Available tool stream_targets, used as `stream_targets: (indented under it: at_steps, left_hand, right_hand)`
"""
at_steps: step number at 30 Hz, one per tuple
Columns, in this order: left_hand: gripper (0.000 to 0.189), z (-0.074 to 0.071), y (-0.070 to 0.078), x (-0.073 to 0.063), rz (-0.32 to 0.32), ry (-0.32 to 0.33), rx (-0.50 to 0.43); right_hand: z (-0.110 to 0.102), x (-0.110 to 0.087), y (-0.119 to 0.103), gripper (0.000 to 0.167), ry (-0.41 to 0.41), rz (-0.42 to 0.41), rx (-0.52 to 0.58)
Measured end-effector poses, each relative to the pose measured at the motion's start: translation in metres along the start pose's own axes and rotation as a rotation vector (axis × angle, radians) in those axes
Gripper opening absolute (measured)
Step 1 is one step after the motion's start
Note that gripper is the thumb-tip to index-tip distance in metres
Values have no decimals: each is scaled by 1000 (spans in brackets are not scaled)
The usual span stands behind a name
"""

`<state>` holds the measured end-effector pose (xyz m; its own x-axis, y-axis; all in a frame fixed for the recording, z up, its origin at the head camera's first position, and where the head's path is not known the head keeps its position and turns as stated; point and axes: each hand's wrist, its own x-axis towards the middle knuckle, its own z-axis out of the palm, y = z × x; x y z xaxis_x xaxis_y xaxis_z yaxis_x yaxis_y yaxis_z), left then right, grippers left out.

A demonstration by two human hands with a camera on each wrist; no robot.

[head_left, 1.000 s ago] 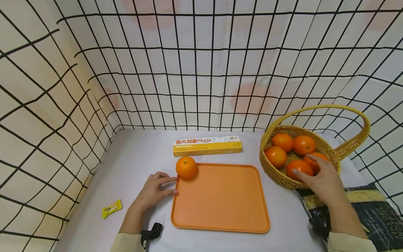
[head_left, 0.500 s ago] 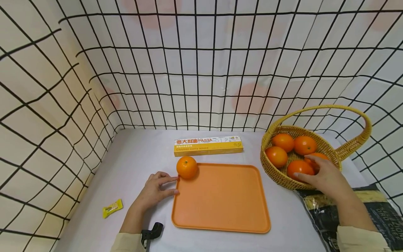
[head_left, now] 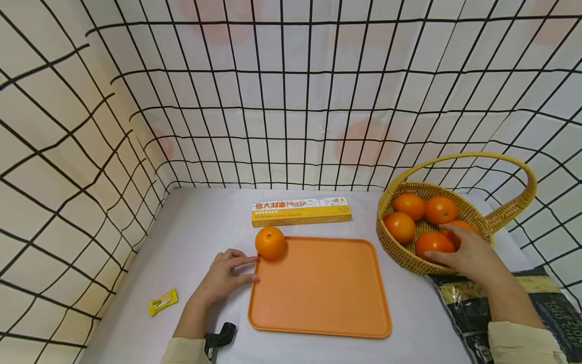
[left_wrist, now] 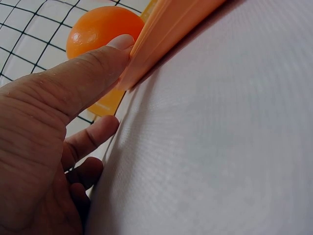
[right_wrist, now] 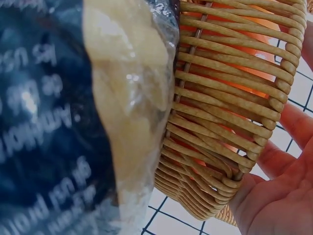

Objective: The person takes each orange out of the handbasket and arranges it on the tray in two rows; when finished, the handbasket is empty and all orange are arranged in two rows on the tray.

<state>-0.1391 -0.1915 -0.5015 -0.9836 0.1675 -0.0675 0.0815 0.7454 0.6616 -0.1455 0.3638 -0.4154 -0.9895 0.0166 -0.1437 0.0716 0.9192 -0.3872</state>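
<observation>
Right forearm (head_left: 516,303) sits slightly further outward than a second ago; hands and objects otherwise look unmoved. Black wire mesh (head_left: 308,73) rises beyond all fingertips; white-covered table (head_left: 195,222) spreads beneath both hands. Wicker basket (head_left: 404,260) surrounds the right fingers, its handle arching past them. Orange tray (head_left: 323,288) extends from the left fingertips toward the right arm. Dark bag (right_wrist: 83,122) lies under the right forearm, back from the right fingers. Right hand (head_left: 475,253): thumb apart from index, thumb at the front fruit (head_left: 432,243), fingers curved over the one beside it; whether anything is gripped, cannot tell. Left hand (head_left: 223,273): thumb and index extended, apart, tips touching the tray's left edge. Pasta box (head_left: 301,212) lies beyond the left fingertips, past the tray. Five orange-red fruits (head_left: 400,227) sit in the basket, two at the right fingers, three further off. Lone orange (head_left: 270,243) rests at the tray's far left corner, just beyond the left index fingertip. Yellow packet (head_left: 163,302) lies outward of the left fingers, well apart.
</observation>
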Motion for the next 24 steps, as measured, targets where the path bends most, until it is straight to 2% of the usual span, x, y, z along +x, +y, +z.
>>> stream_targets:
  at_steps: [13,24]
  left_hand:
    - [46,0,-1,0,5,-3,-7]
    - [46,0,-2,0,17,0,-2]
  right_hand:
    - [5,0,-2,98,26,-14,-30]
    - [10,2,-4,94,36,11,-63]
